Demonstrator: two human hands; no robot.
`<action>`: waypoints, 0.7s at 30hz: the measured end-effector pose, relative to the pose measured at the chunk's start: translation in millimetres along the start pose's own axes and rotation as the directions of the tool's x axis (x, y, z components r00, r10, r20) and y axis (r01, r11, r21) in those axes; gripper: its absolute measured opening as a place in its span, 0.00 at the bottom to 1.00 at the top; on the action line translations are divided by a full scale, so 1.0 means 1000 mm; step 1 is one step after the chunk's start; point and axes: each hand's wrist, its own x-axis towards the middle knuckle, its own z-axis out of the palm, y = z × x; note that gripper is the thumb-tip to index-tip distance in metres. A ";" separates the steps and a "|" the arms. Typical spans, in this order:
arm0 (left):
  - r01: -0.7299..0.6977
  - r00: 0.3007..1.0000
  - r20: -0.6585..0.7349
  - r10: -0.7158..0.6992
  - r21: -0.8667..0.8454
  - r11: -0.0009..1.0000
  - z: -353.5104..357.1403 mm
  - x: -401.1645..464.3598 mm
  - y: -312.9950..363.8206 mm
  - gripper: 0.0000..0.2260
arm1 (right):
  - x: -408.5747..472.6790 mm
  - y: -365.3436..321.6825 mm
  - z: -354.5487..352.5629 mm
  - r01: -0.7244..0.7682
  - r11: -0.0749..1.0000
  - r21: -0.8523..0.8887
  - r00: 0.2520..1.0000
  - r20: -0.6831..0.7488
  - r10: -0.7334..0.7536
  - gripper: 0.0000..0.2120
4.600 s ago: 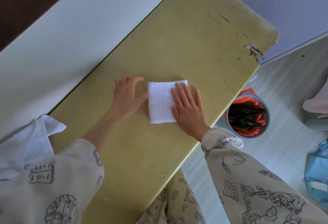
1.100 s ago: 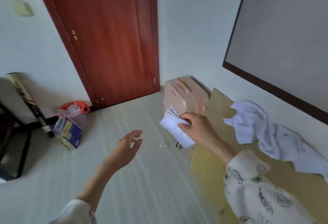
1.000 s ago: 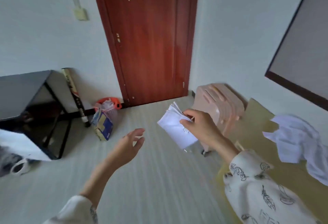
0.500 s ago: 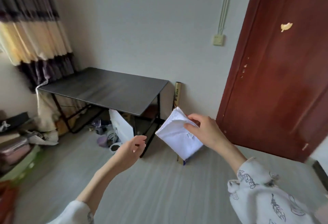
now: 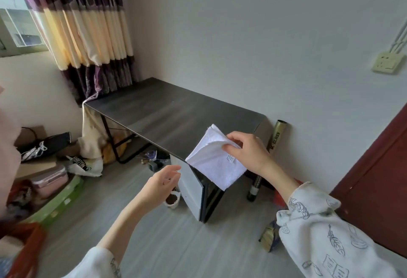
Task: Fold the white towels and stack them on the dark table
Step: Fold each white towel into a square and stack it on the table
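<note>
Above the dark bench [image 5: 167, 110] corner: folded white towel [image 5: 217, 163], pinched by right hand [image 5: 248, 153] at its upper edge, carried for stacking. Left hand [image 5: 161, 182] relaxed, empty, ready to steady.

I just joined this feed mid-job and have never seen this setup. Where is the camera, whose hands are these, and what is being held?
There is no robot here. A person wears one wide-angle camera on the head, looking forward and down, so both arms reach in from below. The right hand pinches a folded white towel in its fingers, in the air by the near corner of the dark table. The visible tabletop shows no towels. The left hand is open and holds nothing.
</note>
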 end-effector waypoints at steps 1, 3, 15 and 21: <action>0.011 1.000 0.007 -0.010 -0.013 1.000 -0.010 0.023 -0.010 0.09 | 0.025 0.001 0.011 0.004 1.000 0.001 1.000 0.005 -0.004 0.05; 0.040 0.999 0.020 -0.039 -0.050 0.998 -0.029 0.068 -0.030 0.10 | 0.074 0.004 0.032 0.015 1.000 0.004 1.000 0.002 -0.015 0.05; 0.321 0.891 0.448 -0.075 -0.504 0.802 -0.077 0.348 -0.067 0.29 | 0.315 0.045 0.107 -0.251 0.893 0.373 0.958 -0.035 0.284 0.03; 0.425 0.891 0.381 -0.246 -0.509 0.749 -0.040 0.476 -0.089 0.07 | 0.404 0.143 0.145 -0.513 0.675 0.531 0.819 0.066 0.570 0.06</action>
